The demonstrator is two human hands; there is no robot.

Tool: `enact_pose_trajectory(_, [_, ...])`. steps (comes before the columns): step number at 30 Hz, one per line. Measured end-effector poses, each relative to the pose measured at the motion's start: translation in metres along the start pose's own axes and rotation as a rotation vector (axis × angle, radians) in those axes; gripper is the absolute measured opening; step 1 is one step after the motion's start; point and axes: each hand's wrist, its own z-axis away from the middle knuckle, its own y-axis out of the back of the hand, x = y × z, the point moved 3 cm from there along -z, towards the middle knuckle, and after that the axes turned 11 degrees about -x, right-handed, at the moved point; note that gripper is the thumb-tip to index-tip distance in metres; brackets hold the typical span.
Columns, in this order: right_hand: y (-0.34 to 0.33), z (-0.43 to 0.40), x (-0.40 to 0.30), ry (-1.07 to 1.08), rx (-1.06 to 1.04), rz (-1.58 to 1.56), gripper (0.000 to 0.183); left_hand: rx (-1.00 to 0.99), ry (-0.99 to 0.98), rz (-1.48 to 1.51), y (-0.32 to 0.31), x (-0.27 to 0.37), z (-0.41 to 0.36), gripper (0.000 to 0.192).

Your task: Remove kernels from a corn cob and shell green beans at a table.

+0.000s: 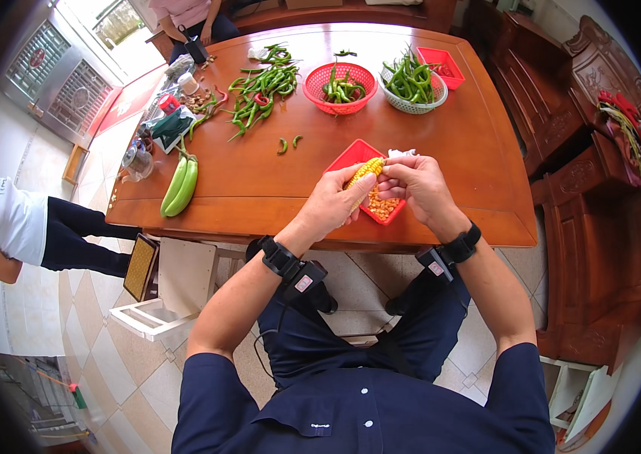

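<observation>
A partly shelled ear of corn [367, 173] is tilted over a red plastic basket [352, 152]. My left hand [334, 196] wraps around the cob, its thumb along the near side. At the upper tip of the cob, the thumb and fingers of my right hand [414, 180] are pinched together; whether a kernel sits between them is hidden. Loose corn kernels [380, 207] lie in the near part of the basket, below both hands. Crumpled white tissue [402, 153] shows just behind my right hand.
Two long green eggplants [180, 184] lie left, near a glass pitcher [137, 160]. Green chili peppers [266, 85] are heaped farther back, beside a red colander [338, 109] and a pale colander [416, 106] with peppers. One person [189, 20] sits across; another [25, 221] stands left by a white chair [184, 272].
</observation>
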Motion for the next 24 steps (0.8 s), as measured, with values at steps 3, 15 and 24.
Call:
enact_pose_trajectory(3, [-0.0009, 0.0010, -0.0010, -0.015, -0.004, -0.014, 0.010, -0.005, -0.022, -0.019, 0.0009, 0.0008, 0.0012, 0.034])
enact_pose_trajectory(15, [-0.0013, -0.0017, 0.0003, -0.029, 0.021, -0.011, 0.008, 0.006, -0.026, -0.092, -0.0018, 0.0029, 0.0011, 0.037])
enact_pose_trajectory(24, [-0.0041, -0.0017, -0.0013, -0.010, 0.046, 0.098, 0.009, 0.013, 0.016, -0.028, -0.0021, 0.0019, 0.0029, 0.040])
